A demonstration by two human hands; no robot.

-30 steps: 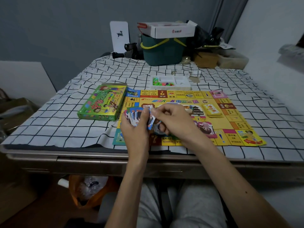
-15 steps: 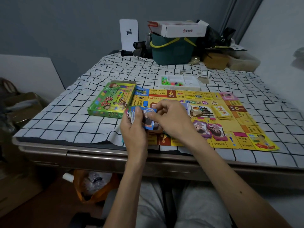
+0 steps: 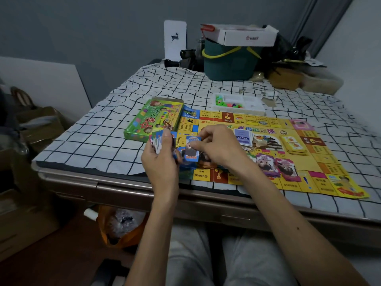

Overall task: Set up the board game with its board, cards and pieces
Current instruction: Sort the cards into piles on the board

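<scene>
1. Grey-walled room; counter (image 3: 92,141) draped in a black-and-white checked cloth, with a green bucket (image 3: 228,62) at the far edge, a white carton (image 3: 247,36) on top of it, and dark clutter alongside.
2. Spread flat along the near edge, toward the right corner: yellow board (image 3: 321,162). Against its far left corner, green game box (image 3: 152,120). Just past its far edge, white tray (image 3: 239,109) of coloured pieces.
3. Already on the board: blue deck (image 3: 243,138) and yellow deck (image 3: 293,144) near the middle, two pink stacks (image 3: 276,167) closer to the near edge.
4. Left hand (image 3: 162,162) over the board's near left corner, fingers curled round a fan of cards (image 3: 159,140).
5. Right hand (image 3: 218,147) just beside the fan, pinching a single blue card (image 3: 192,149) between thumb and fingers.
6. Step in hand, by the look of it: sorting cards by colour into stacks.
7. Next, probably: laying the blue card down flat and square on the board, with a light release and no nudge to the fan or the pink stacks.
8. Pieces not yet out of the tray.
</scene>
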